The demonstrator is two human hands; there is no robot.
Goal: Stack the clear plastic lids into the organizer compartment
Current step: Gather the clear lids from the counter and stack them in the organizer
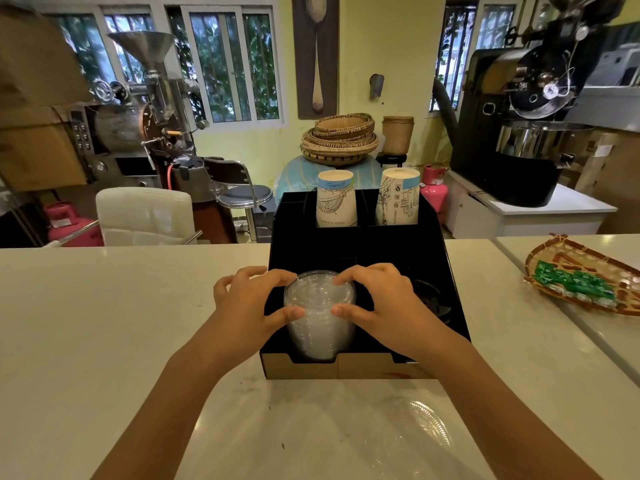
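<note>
A tall stack of clear plastic lids (pixel 320 327) stands in the front left compartment of a black organizer (pixel 446 289) on the white counter. My left hand (pixel 249 299) grips the stack's left side, thumb in front and fingers over the top rim. My right hand (pixel 377 299) holds its right side the same way. A single clear lid (pixel 420 431) lies flat on the counter, close to me on the right, under my right forearm. The compartment to the right holds dark lids (pixel 431 296).
Two stacks of printed paper cups (pixel 336 199) stand in the organizer's rear slots. A woven tray (pixel 568 258) with green packets (pixel 571 282) sits at the counter's right. Chairs, coffee roasters and pink gas cylinders lie beyond the counter's far edge.
</note>
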